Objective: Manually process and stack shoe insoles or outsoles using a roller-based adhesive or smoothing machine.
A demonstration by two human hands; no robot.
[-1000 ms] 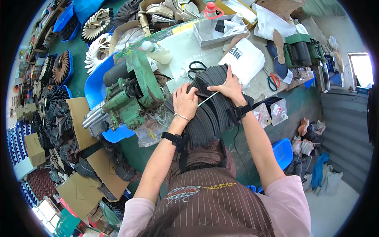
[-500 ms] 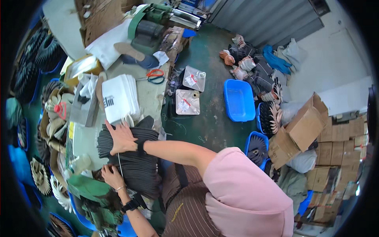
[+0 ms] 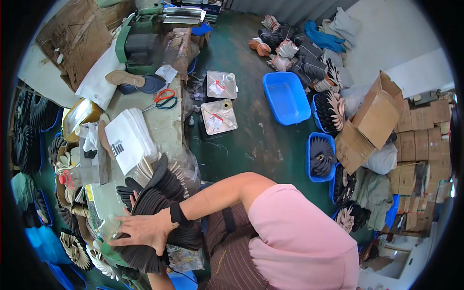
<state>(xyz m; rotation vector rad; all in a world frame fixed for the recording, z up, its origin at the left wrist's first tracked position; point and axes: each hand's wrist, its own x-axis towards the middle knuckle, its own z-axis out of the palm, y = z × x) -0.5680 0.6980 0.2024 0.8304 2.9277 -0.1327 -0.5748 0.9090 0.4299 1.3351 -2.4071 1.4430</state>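
A thick bundle of black insoles [image 3: 154, 195] is bent and fanned over the near part of the workbench, close to my body. My right hand [image 3: 145, 231] grips it from above, fingers spread across it and thumb on the near side. My left hand is hidden beneath the insoles; only its forearm [image 3: 159, 281] shows at the lower edge. Light-coloured insole edges [image 3: 144, 172] stick out at the bundle's far side. Beyond them lies a stack of white printed bags [image 3: 130, 140].
Red-and-blue-handled scissors [image 3: 164, 98] and a green machine [image 3: 140, 46] are farther up the workbench [image 3: 169, 121]. Two square tins [image 3: 219, 117] stand on the floor beside it. Right of these are a blue tub [image 3: 286, 99], insole-filled tubs [image 3: 320, 157] and an open carton [image 3: 372, 116].
My right hand has moved nearer my body, and the insole bundle has turned and fanned out. My left hand, visible earlier at its near end, is now hidden. The view has shifted.
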